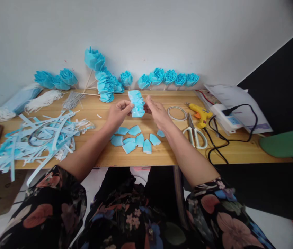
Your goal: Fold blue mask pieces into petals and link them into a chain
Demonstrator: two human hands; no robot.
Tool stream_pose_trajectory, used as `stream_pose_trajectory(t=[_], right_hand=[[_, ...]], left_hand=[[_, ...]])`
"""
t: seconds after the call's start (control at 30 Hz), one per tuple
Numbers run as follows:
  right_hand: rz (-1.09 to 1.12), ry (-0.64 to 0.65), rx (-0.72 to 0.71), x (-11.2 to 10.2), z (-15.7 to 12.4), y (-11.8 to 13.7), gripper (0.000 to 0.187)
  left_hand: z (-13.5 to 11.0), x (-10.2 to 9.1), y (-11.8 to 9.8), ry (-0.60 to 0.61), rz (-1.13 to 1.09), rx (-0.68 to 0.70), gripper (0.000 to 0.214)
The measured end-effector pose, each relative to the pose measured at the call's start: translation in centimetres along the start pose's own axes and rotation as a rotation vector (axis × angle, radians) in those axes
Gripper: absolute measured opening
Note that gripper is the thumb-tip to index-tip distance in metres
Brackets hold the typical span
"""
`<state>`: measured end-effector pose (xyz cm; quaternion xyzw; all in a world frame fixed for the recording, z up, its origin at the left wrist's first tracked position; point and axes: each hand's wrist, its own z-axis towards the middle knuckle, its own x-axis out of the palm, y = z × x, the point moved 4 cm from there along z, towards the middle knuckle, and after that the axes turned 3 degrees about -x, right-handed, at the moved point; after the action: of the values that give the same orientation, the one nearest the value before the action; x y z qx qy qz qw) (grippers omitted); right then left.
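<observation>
A light-blue gathered strip of petal pieces (137,103) is held up over the middle of the wooden table (162,157). My left hand (120,110) pinches its left edge between thumb and fingers. At the strip's right edge is my right hand (158,110), its thumb raised and its fingers stretched out, partly behind the strip; whether they touch it I cannot tell. Several loose blue petal pieces (139,140) lie on the table below my hands, most with a pointed or slanted end.
Blue flowers (170,76) on sticks line the wall. At left are cut strips (42,138), flat blue masks (19,100), white cords (44,100) and grey wires (74,100). Scissors (195,135), a tape roll (177,113), a yellow glue gun (201,113) and a corded power strip (225,119) lie right.
</observation>
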<state>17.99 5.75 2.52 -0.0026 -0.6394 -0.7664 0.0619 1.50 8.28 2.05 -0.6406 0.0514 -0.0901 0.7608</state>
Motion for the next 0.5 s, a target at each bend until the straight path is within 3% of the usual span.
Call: stream_pose_trajectory(t=[0.23,0.5], right_hand=[[-0.007,0.041,-0.024,-0.17,-0.12,0.32,0.036],[-0.051,0.006,-0.046,-0.34,0.18,-0.01,0.028]], left_hand=[[-0.03,-0.05,0.06,-0.014,0.009,-0.014,0.029],[-0.16,0.18,0.02,0.067,-0.005,0.045,0.047]])
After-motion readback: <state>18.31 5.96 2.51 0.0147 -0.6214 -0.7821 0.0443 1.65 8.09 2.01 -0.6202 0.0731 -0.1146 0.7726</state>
